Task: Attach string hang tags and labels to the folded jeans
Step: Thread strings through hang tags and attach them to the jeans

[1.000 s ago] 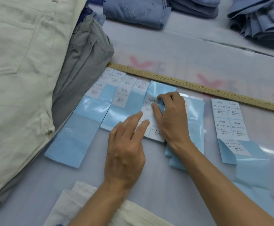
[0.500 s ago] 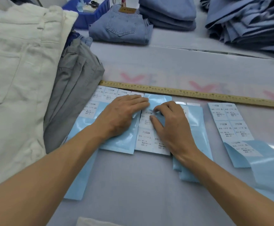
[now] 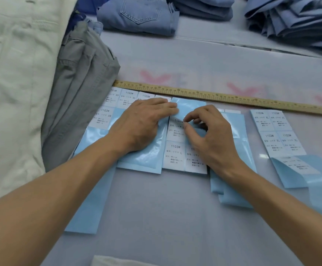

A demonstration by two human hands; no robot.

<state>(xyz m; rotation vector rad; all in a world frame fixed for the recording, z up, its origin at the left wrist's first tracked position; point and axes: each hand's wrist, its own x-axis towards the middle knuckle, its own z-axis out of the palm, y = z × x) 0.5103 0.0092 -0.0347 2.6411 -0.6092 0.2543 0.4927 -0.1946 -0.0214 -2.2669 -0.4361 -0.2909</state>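
Observation:
Several strips of white size labels on light-blue backing lie side by side on the table below a wooden ruler [image 3: 223, 97]. My left hand [image 3: 142, 125] lies flat with straight fingers on the second strip [image 3: 146, 158], pressing it down. My right hand [image 3: 208, 135] is over the middle "L" label strip [image 3: 175, 154], thumb and forefinger pinching a label corner near its top. Another strip marked XL [image 3: 277, 131] lies to the right, its backing partly peeled. Folded jeans: a cream stack [image 3: 16, 83] and grey pair [image 3: 79, 89] at left.
Folded blue jeans [image 3: 137, 16] and more denim piles [image 3: 294, 22] lie at the back of the table. A table seam runs across the far side. A cream fabric edge [image 3: 114, 261] shows at the bottom, near me.
My left hand moved from the middle label strip onto the strip to its left and now presses it flat. My right hand's fingers have curled into a pinch on a label.

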